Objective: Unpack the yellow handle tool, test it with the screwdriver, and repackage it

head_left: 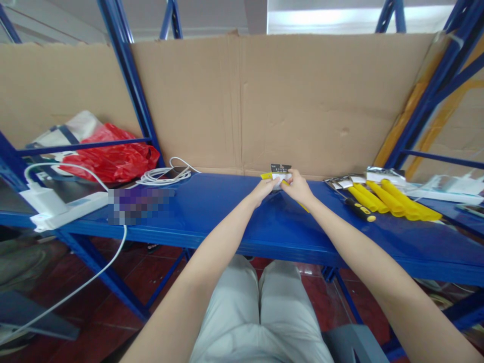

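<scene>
Both my hands reach to the back of the blue shelf and meet on a small packaged item with a dark card top, a white middle and yellow parts. My left hand pinches its left side. My right hand is closed on its right side, and a yellow part sticks out under the wrist. The item sits close to the cardboard wall.
Several yellow-handled tools and silver packets lie to the right. A coiled white cable, a white power strip with charger and a red plastic bag are on the left. Blue rack posts stand around.
</scene>
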